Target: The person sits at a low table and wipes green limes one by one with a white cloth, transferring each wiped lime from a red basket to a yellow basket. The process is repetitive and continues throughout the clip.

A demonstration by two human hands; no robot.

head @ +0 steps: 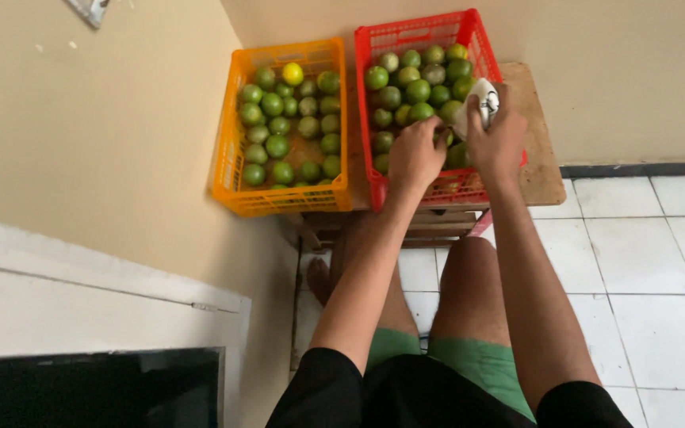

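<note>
A red plastic crate [376, 38] full of green limes [418, 89] stands on a low wooden table [545, 162]. My left hand [414, 155] reaches down into the near part of the crate, fingers curled over a lime that is mostly hidden. My right hand [498, 141] holds a white cloth [482, 101] bunched above the crate's right side. To the left stands an orange crate [227, 154] with green limes [277, 145] and one yellow one [292, 74].
A beige wall runs along the left and back. White floor tiles [644, 261] spread to the right. My bare knees [469, 265] sit close to the table. A white ledge [97, 277] and a dark panel [89, 388] lie at lower left.
</note>
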